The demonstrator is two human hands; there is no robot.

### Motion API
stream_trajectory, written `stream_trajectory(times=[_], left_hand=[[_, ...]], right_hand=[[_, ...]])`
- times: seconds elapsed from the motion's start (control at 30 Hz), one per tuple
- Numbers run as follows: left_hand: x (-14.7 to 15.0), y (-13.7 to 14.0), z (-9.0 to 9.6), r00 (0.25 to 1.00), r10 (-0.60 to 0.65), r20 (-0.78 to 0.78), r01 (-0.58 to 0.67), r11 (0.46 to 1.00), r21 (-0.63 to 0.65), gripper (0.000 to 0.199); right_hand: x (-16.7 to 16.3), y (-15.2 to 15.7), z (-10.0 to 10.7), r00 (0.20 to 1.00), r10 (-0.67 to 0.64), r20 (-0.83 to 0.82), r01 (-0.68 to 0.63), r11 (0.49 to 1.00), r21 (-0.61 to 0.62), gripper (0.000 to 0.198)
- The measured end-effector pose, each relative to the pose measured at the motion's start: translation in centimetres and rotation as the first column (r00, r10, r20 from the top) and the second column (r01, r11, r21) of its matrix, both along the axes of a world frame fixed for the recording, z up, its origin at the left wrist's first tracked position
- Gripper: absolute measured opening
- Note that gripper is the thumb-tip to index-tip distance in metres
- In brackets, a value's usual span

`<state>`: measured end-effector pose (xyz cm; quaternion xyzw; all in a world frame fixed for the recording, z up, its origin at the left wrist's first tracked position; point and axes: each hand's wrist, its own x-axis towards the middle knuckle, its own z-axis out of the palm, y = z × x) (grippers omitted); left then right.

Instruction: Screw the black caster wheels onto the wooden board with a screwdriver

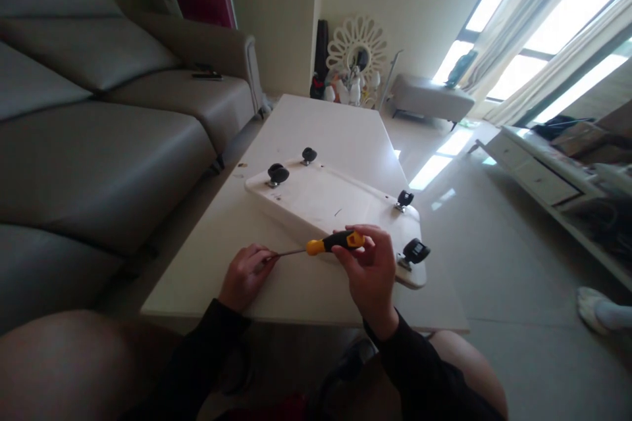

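A screwdriver (338, 242) with a yellow and black handle lies level across the front of the table, its thin shaft pointing left. My right hand (370, 270) grips the handle between thumb and fingers. At the far end of the shaft, my left hand (249, 273) is closed in a pinch around the tip; whether a small screw is also there I cannot tell. Just beyond both hands, a white board (326, 194) rests with its wheels upward. Black casters stand at its corners: a left one (278, 174), a back one (309, 155), a right one (405, 199) and a near one (415, 251).
The board lies on a long white table (197, 263). A grey sofa (123, 145) runs along the left. On the right stand a low white cabinet (538, 174) and another person's shoe (590, 309). A grey bench (432, 97) and a decorative round frame (358, 43) are at the back.
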<state>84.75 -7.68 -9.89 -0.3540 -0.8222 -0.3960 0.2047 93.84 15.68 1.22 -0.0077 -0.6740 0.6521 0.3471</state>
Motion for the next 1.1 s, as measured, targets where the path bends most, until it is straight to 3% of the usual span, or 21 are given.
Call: stream_trajectory(times=[0.23,0.53,0.73,0.97,1.1], left_hand=[[0.0,0.0,0.1,0.999,0.019,-0.036,-0.018,1.0,0.023,0.002],[0.1,0.2,0.2,0.999,0.02,-0.025,-0.02,1.0,0.01,0.004],[0.1,0.2,0.2,0.999,0.038,0.001,-0.038,0.999,0.022,0.007],[0.1,0.2,0.1,0.999,0.024,0.036,-0.024,1.0,-0.005,0.011],[0.1,0.1,0.1,0.998,0.033,0.048,-0.033,0.999,-0.006,0.013]], right_hand=[[0.3,0.1,0.1,0.998,0.061,0.013,-0.061,0.998,0.018,0.034],[0.2,0.2,0.1,0.992,-0.101,0.08,0.097,0.994,0.05,0.033],[0.4,-0.3,0.0,0.998,0.024,0.05,-0.027,0.997,0.075,0.036],[0.1,-0.5,-0.9,0.999,-0.039,-0.017,0.038,0.999,-0.017,0.039],[0.2,-0.5,-0.9,0.999,-0.037,0.019,0.036,0.997,0.069,0.028]])
